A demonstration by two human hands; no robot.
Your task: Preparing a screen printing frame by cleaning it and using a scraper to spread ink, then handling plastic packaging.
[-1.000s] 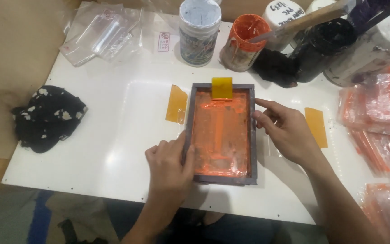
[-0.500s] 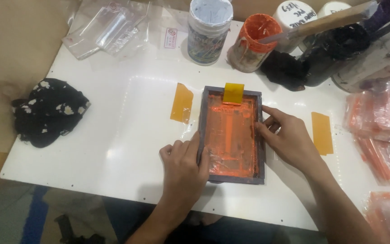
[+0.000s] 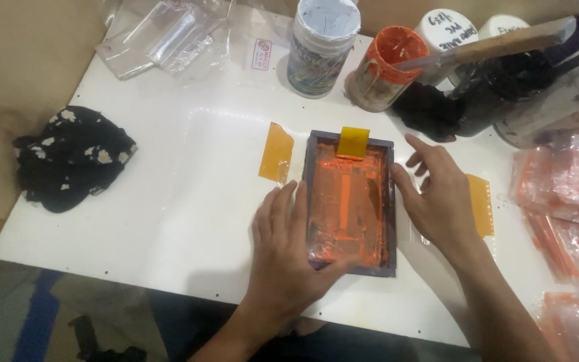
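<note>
Down on the white tabletop (image 3: 169, 221) sits a small dark screen-printing frame (image 3: 351, 201), its mesh smeared with orange ink, lying flat in the middle of the board. The left hand (image 3: 289, 248) lies palm down at the frame's lower left corner, fingers spread along the left rail and the thumb reaching across the near edge; the grip is open, pressing rather than clasping. The right hand (image 3: 440, 198) rests flat against the frame's right rail, fingers splayed and loose, its grip open too, nothing held. A yellow tape tab (image 3: 354, 142) sits on the top edge of the frame, another strip of yellow tape (image 3: 276, 153) lies just beside the frame's upper left, and a third (image 3: 481, 204) shows past the right hand. Behind the frame stand an orange ink pot (image 3: 383, 67) with a wooden-handled blade (image 3: 490, 47) laid over it, and a white-lidded jar (image 3: 322, 43). A black flowered rag (image 3: 72, 157) lies well off to the left, clear bags (image 3: 169, 37) at the far corner, and orange packets (image 3: 567, 201) are stacked at the right
</note>
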